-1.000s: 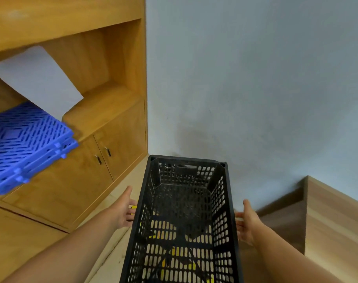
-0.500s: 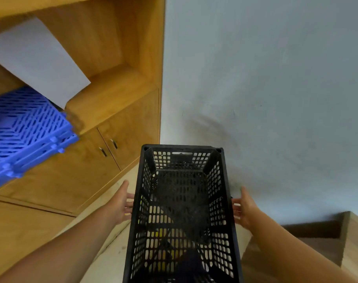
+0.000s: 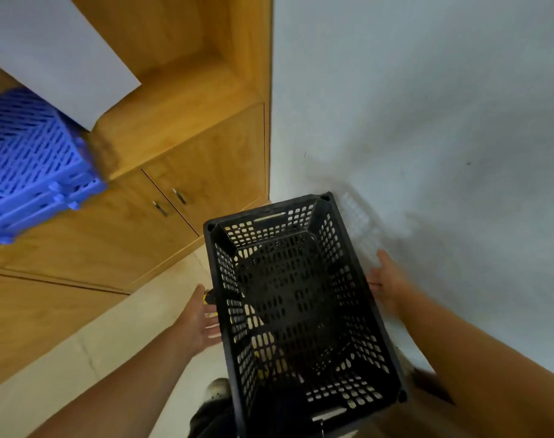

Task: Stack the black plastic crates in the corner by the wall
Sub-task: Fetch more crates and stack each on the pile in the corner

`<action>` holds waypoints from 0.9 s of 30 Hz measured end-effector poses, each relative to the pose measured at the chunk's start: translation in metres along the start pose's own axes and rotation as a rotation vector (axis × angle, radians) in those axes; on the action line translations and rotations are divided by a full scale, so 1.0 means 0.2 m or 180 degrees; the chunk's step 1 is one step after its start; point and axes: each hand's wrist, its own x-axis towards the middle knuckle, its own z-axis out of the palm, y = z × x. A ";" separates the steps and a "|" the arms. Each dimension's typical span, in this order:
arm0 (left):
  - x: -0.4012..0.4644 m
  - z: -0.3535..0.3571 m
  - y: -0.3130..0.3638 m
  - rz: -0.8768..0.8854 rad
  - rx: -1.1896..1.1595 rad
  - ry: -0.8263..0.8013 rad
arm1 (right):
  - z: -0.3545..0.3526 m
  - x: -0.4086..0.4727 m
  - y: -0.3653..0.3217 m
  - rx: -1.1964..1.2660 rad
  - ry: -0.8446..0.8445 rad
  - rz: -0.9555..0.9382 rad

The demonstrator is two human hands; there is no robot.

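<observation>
A black perforated plastic crate (image 3: 301,298) is in mid-air in front of me, open side up, its far end tilted toward the white wall (image 3: 427,121). My left hand (image 3: 201,320) presses flat against its left long side, fingers straight. On the right long side, close to the wall, my right hand (image 3: 386,282) does the same. Something yellow shows through the crate's holes; I cannot tell what it is. A small black and yellow piece (image 3: 208,298) peeks out by my left fingertips.
A wooden cabinet (image 3: 181,197) with two doors and an open shelf meets the white wall in a corner beyond the crate. Blue plastic grids (image 3: 32,172) and a white sheet (image 3: 57,58) lie on the shelf. Pale floor (image 3: 111,336) runs along the cabinet. My shoe (image 3: 217,390) is below.
The crate has swung right, closer to the wall, and now sits angled. My hands stay on its sides. The wooden step at the right has left the view.
</observation>
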 end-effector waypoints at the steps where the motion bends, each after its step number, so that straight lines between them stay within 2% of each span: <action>1: 0.01 0.03 -0.02 -0.0044 0.0005 0.0016 | -0.01 0.03 -0.02 -0.0059 0.0027 -0.0061; 8: 0.09 0.15 -0.12 -0.0290 0.0076 -0.0034 | -0.03 0.26 -0.13 -0.0464 -0.0011 -0.0168; 21: 0.23 0.23 -0.15 -0.0455 -0.0085 -0.0201 | -0.01 0.56 -0.16 -0.0236 0.0085 -0.0155; 27: 0.25 0.26 -0.12 -0.0485 0.0253 -0.0324 | -0.02 0.63 -0.16 -0.0129 0.0167 -0.0216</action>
